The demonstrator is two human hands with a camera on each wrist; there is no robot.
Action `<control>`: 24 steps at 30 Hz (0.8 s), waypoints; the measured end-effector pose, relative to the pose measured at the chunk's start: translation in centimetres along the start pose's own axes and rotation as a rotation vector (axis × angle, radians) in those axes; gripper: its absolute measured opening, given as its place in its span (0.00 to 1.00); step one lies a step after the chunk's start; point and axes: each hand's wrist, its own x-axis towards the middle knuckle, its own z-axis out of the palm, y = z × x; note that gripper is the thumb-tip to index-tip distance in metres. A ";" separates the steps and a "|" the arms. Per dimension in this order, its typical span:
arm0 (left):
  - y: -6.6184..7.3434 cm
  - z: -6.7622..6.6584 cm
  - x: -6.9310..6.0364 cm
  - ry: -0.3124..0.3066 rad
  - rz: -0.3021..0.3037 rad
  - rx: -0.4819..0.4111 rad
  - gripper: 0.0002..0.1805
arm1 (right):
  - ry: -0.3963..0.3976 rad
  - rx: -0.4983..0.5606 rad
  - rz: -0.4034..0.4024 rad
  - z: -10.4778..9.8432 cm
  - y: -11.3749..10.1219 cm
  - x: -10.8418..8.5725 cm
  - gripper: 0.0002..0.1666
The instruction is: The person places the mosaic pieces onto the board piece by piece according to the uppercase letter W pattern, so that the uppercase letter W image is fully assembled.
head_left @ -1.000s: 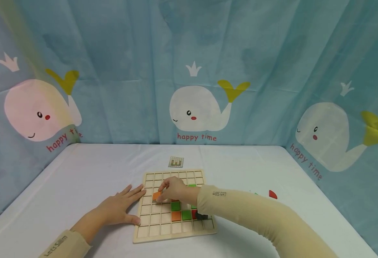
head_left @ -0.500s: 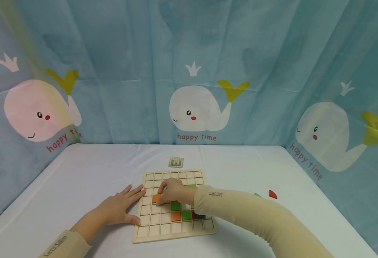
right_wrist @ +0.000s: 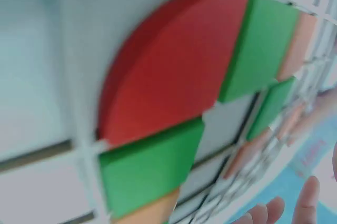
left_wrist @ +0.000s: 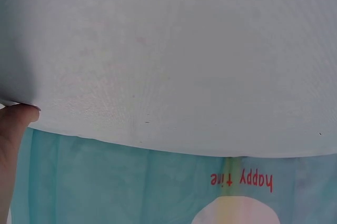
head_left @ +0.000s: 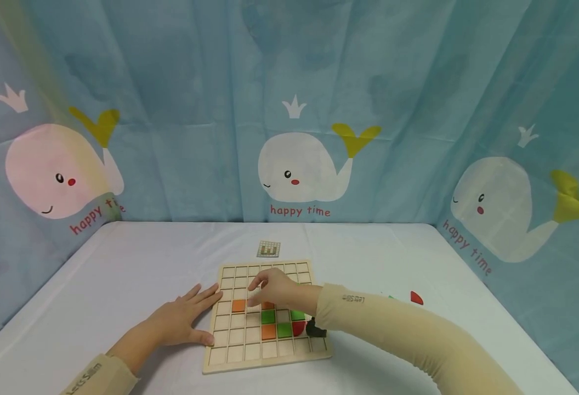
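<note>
Head view: flat gridded board (head_left: 253, 351), near edge slanting away rightward.

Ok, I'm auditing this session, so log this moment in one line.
left hand: at left edge of the board | right hand: over board, holding nothing visible | leftmost orange square: in a grid cell

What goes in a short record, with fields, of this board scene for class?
Board: wooden grid, partly filled
Left hand: spread at board's left edge
Right hand: above board, nothing visibly held
Leftmost orange tile: in a cell
Red quarter-circle: on board
Loose red piece: on table, right of board
Pattern card: beyond board
</note>
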 end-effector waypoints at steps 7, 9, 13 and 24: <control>0.0 0.0 0.0 0.012 0.020 -0.001 0.57 | 0.019 0.045 -0.001 -3.7 0.8 -1.7 0.14; -0.1 0.1 0.0 0.011 0.021 0.000 0.57 | 0.029 0.036 0.008 -4.7 1.0 -2.1 0.15; -0.2 0.1 0.0 0.008 0.016 -0.002 0.57 | 0.054 0.042 0.017 -6.4 1.5 -3.0 0.15; -0.4 0.3 0.1 0.009 0.019 0.001 0.58 | 0.100 0.059 0.033 -10.4 2.6 -5.4 0.14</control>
